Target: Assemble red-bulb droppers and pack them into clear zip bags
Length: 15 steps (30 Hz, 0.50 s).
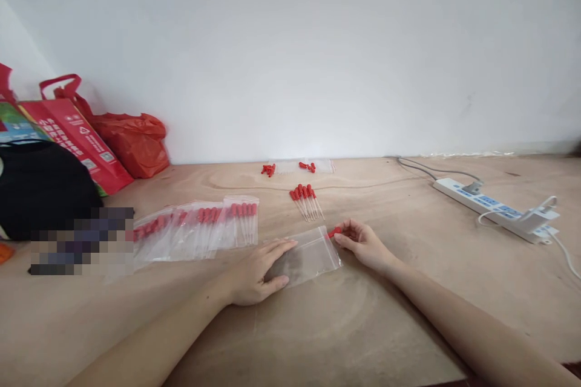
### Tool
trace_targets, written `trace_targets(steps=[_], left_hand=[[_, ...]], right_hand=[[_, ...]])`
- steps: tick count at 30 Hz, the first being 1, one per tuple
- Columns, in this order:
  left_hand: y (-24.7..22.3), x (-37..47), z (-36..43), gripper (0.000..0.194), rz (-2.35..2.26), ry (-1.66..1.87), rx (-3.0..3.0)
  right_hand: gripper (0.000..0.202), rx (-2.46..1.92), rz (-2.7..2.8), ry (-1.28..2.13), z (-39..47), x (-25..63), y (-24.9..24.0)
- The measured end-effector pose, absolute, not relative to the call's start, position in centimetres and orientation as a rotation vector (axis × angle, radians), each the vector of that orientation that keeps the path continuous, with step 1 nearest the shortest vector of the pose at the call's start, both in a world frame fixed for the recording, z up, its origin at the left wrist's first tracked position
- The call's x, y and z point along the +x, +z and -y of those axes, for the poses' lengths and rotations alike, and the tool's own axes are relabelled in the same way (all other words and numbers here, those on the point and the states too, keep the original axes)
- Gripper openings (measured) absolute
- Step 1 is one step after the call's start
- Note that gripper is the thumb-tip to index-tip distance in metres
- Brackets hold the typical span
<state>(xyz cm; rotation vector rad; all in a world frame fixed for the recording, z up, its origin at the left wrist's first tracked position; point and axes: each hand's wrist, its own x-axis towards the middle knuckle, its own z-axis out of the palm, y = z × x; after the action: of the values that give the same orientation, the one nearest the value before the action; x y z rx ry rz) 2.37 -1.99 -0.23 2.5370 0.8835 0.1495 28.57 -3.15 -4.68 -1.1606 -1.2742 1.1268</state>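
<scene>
A clear zip-lock bag (pixel 306 260) lies flat on the wooden table in front of me. My left hand (pixel 261 269) rests on the bag's left side, fingers spread. At the bag's right end, by its zip edge, my right hand (pixel 361 245) pinches a dropper by its red rubber bulb (pixel 334 232); its thin stem is hard to make out against the bag. Just beyond the bag lies a fan of several droppers (pixel 306 199) with red bulbs and thin clear stems. To the left, overlapping zip-lock bags (pixel 195 230) hold more red-bulbed droppers.
Near the wall lie loose red bulbs (pixel 269 170) and another clear bag (pixel 324 165). A white power strip (pixel 490 208) with plugs and cables is on the right. Red bags (pixel 131 142) and a black cloth item (pixel 45 187) stand at the left.
</scene>
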Motion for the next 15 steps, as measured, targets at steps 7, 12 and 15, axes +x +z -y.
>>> trace_targets(steps=[7, 12, 15], left_hand=[[-0.4, 2.5, 2.0, 0.055, -0.874, 0.155, 2.556], [-0.3, 2.7, 2.1, 0.055, -0.867, 0.155, 2.564], [-0.3, 2.7, 2.1, 0.055, -0.858, 0.162, 2.566]], right_hand=[[0.021, -1.292, 1.682, 0.898, 2.8, 29.6, -4.3], [0.02, -1.252, 1.788, 0.776, 2.8, 28.6, -4.6], [0.019, -1.328, 1.867, 0.68, 2.8, 28.0, -4.7]])
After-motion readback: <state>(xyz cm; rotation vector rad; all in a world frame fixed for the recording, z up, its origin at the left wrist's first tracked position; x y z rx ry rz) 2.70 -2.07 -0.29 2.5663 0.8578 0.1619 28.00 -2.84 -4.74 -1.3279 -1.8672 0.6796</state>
